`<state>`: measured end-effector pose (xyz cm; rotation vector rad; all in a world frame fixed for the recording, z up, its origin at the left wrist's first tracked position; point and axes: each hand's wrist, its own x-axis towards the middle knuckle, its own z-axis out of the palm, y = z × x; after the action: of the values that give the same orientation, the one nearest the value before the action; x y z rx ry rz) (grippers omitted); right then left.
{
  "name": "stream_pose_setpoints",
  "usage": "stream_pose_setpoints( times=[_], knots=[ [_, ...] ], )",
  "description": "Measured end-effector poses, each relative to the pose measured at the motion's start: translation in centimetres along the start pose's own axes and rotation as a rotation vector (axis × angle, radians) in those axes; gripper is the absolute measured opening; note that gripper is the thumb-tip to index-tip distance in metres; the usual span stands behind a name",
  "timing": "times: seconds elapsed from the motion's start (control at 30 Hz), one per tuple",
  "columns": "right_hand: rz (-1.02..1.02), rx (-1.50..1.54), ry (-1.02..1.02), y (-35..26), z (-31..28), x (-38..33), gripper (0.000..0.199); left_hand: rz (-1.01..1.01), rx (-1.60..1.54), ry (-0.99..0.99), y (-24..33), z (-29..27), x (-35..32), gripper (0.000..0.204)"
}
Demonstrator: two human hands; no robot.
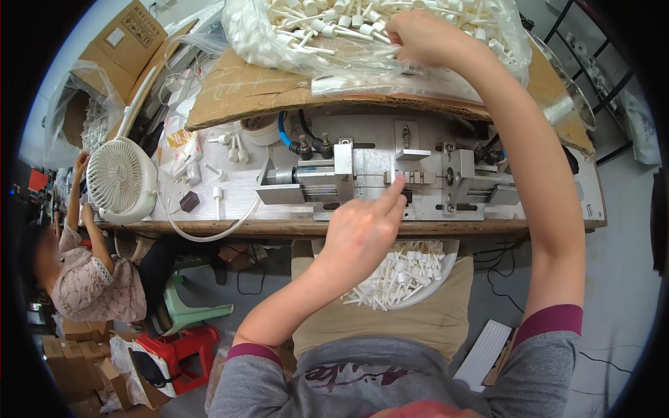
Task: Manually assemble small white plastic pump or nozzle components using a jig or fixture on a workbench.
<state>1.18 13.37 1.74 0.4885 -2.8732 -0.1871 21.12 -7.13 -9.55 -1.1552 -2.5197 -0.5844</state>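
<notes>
Your left hand (362, 233) is at the metal jig (390, 182) on the workbench (209, 224), its index finger stretched out and pressing on the small slotted block (411, 177) at the jig's middle, the other fingers curled in; it holds nothing that you can see. Your right hand (421, 36) is up in the clear plastic bag (279, 42) of white pump parts (334, 21) on the cardboard sheet (237, 90), fingers pinched narrow, likely on one stem, though the bag's glare hides the grip. Pick a single piece by its stem so it comes free of the tangle, and keep your left fingertip on top of the block, away from the sliding clamps (456, 177) on either side and the cylinder (293, 174) on the left. More finished-looking white pieces lie in the bowl (446, 268) on your lap. Mind the loose parts (233, 146) beside the small white fan (122, 180).
</notes>
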Motion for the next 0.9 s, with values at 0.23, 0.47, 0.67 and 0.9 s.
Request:
stream_pose_setpoints(
  times=[0.23,0.47,0.67,0.9],
  knots=[
    [-0.011,0.262,0.143,2.3,0.3,-2.4,0.021,0.055,0.014,0.070,0.1,0.3,-0.2,0.026],
    [0.237,0.656,0.356,2.0,-2.8,-6.0,0.018,0.039,0.052,-0.012,0.0,0.5,0.7,0.025],
    [0.191,1.088,0.695,3.9,-1.8,-9.5,0.018,0.017,0.004,-0.003,-0.1,0.7,0.6,0.029],
    [0.020,1.490,0.440,-6.4,-1.7,-19.3,0.015,-0.306,-1.171,0.257,0.7,-3.5,1.7,0.066]
  ],
)
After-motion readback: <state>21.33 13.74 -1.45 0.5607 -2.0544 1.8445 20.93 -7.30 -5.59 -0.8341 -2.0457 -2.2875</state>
